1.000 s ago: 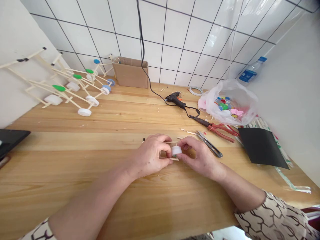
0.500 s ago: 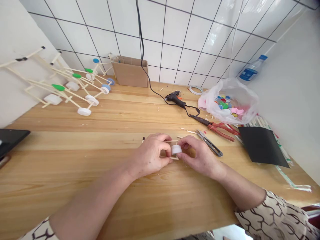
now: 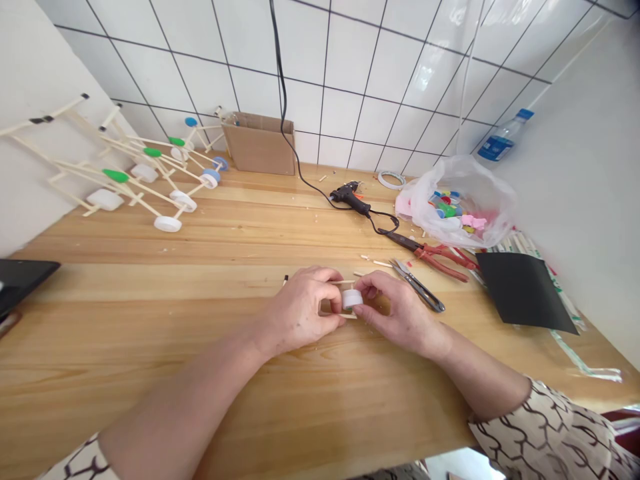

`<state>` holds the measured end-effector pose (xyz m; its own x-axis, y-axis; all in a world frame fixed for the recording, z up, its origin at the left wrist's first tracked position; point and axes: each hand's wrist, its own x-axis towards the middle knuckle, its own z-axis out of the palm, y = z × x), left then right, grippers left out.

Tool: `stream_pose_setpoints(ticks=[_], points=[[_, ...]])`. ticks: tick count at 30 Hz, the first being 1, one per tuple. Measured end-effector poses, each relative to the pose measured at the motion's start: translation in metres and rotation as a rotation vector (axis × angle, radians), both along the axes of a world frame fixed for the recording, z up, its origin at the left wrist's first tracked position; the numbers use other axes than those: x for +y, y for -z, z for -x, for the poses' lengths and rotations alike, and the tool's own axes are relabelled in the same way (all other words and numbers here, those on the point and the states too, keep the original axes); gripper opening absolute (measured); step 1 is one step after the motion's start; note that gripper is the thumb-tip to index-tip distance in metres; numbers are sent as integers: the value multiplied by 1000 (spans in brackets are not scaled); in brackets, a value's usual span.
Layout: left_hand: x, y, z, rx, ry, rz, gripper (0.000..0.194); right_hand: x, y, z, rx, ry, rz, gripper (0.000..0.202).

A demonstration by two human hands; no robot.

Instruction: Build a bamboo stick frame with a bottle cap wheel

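Observation:
A white bottle cap (image 3: 352,298) sits between my two hands at the middle of the wooden table, among thin pale sticks (image 3: 344,316) of a small frame. My left hand (image 3: 305,307) is closed round the stick frame, its fingertips at the cap's left side. A black-tipped end (image 3: 285,279) sticks out beyond that hand. From the right, my right hand (image 3: 395,310) pinches the cap between thumb and fingers. Something green shows just under the cap. Most of the frame is hidden by my left hand.
Stick models with cap wheels (image 3: 169,223) stand at the left. Behind are a cardboard box (image 3: 260,147) and a glue gun (image 3: 353,198). To the right lie pliers (image 3: 440,257), snips (image 3: 423,290), a bag of caps (image 3: 420,207), a black sheet (image 3: 525,290) and a bottle (image 3: 500,143).

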<state>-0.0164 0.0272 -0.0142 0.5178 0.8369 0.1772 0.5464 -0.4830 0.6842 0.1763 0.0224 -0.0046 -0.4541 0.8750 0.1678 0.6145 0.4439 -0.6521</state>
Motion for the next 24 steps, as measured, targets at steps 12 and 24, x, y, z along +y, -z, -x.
stream_pose_setpoints(ticks=[12, 24], points=[[-1, -1, 0, -4, 4, -10, 14, -1, -2, -1, -29, -25, -30, 11], [1, 1, 0, -14, 0, -22, 14, -1, -4, -3, -61, -55, -58, 17]])
